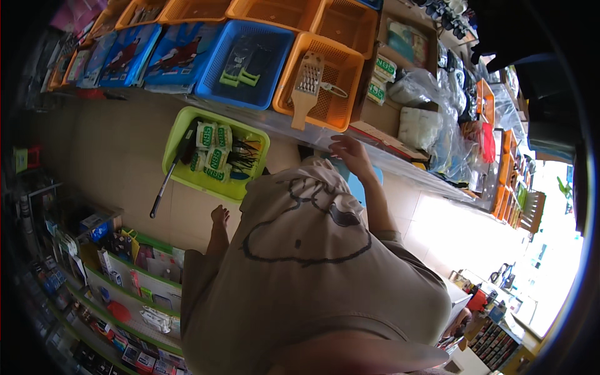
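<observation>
in this cluttered shop, the lime-green basket (214, 189) sits by the counter (406, 164), nearest my left hand (220, 215), whose grip i cannot tell, while my right hand (352, 154) is open and empty, seemingly pre-grasp, so gripping calls for closing it.

Right hand (354, 155) extends farther forward than left hand (220, 215).

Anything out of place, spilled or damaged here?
A long-handled black tool juts out of the green basket, and the grater overhangs its orange basket, instead of lying fully inside. No visible spill or damage.
</observation>
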A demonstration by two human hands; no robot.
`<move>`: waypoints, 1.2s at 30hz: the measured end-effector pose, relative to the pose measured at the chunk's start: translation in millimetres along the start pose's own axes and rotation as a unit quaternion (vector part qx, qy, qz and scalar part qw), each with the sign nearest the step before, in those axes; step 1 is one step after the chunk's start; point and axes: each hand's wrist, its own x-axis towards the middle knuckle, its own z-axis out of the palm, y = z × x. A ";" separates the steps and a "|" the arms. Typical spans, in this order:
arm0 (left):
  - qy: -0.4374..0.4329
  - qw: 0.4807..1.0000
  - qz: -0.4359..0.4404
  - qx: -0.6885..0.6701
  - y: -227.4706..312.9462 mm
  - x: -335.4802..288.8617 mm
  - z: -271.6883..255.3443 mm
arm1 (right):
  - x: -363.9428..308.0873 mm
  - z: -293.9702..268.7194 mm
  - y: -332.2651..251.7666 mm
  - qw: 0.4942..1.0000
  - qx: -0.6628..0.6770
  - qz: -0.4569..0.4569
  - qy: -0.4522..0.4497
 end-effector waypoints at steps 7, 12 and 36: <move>-0.045 0.989 0.104 0.093 7.6 -6.9 20.1 | 54.7 -110.7 25.5 0.947 0.138 0.009 0.291; -0.060 0.984 0.158 0.062 38.1 -77.7 100.8 | 133.6 -208.4 96.0 0.922 0.149 0.119 0.336; 0.085 0.980 0.169 -0.067 -36.7 -197.8 181.9 | 268.8 -257.9 188.2 0.882 0.170 0.202 0.389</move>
